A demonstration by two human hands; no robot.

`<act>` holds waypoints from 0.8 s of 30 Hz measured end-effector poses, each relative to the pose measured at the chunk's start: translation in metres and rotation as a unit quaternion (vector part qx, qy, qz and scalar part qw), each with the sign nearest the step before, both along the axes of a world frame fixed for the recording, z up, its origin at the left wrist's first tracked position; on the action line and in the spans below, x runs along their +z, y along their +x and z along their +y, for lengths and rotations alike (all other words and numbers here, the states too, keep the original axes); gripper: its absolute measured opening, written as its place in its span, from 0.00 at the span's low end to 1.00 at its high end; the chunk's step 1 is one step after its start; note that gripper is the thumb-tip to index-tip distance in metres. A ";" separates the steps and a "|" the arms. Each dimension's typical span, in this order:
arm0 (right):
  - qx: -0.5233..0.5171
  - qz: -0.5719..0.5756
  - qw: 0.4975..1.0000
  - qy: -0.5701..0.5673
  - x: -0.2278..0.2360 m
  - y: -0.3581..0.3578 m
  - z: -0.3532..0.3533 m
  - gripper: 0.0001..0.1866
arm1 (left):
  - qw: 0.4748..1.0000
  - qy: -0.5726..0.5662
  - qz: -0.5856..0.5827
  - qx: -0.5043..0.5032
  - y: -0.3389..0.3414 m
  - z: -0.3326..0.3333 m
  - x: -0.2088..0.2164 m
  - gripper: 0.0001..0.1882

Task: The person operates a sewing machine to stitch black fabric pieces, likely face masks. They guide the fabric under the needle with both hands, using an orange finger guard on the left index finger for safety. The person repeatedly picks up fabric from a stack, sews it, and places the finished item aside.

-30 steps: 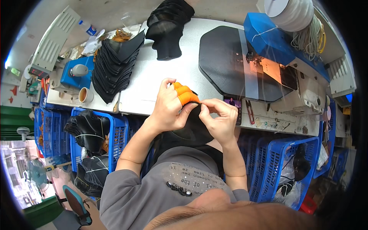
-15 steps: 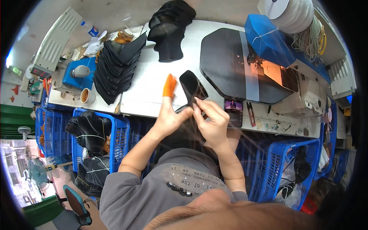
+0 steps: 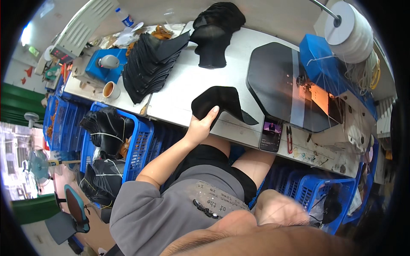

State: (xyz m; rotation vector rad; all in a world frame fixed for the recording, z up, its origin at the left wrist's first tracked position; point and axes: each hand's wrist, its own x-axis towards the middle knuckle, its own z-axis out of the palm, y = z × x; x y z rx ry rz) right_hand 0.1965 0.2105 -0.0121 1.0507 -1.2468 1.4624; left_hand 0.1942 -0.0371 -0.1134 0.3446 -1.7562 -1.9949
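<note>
My left hand (image 3: 202,127) grips a V-shaped black fabric piece (image 3: 220,100) at its near edge, thumb on top. The fingers beneath it are hidden. The piece is held at the front edge of the white table (image 3: 181,91). My right hand (image 3: 282,209) is raised close to my body at the lower right, away from the table; motion smears its fingers. A stack of black cut pieces (image 3: 149,68) fans out beyond my left hand, and another black pile (image 3: 213,45) lies at the back.
Right of the piece are a black machine bed plate (image 3: 273,81), a lit phone (image 3: 271,134) and red thread snips (image 3: 289,140). A blue sewing machine (image 3: 318,55) and a white cord spool (image 3: 348,27) stand beyond. A cup (image 3: 111,90) sits at left; blue baskets (image 3: 143,145) flank my legs.
My right hand has left the black piece and pulled back toward my body. My left hand, its orange-covered finger earlier raised, now holds the piece spread out. The view has shifted.
</note>
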 end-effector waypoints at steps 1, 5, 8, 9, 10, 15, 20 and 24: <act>-0.008 0.061 0.997 -0.043 0.005 0.003 0.003 0.07 | 1.000 -0.024 0.002 0.006 0.000 -0.001 0.001 0.13; 0.011 0.165 0.982 -0.087 0.017 0.005 0.002 0.06 | 0.999 -0.027 -0.026 -0.009 0.000 -0.005 0.006 0.15; 0.020 0.181 0.978 -0.098 0.019 0.007 0.000 0.06 | 1.000 -0.004 -0.025 0.006 0.002 -0.007 0.010 0.14; 0.020 0.185 0.978 -0.099 0.020 0.007 0.000 0.06 | 0.999 0.010 -0.023 0.021 0.002 -0.007 0.012 0.13; 0.023 0.188 0.977 -0.101 0.020 0.007 0.001 0.06 | 0.999 0.023 -0.024 0.023 0.003 -0.008 0.012 0.14; 0.020 0.203 0.972 -0.115 0.022 0.007 0.003 0.07 | 0.998 0.023 -0.002 0.051 -0.001 -0.022 0.027 0.15; 0.015 0.204 0.971 -0.121 0.021 0.010 0.007 0.08 | 0.968 -0.140 0.121 0.172 -0.041 -0.069 0.062 0.16; 0.011 0.208 0.970 -0.124 0.020 0.015 0.008 0.10 | 0.699 -0.577 0.219 0.362 -0.118 -0.137 0.084 0.36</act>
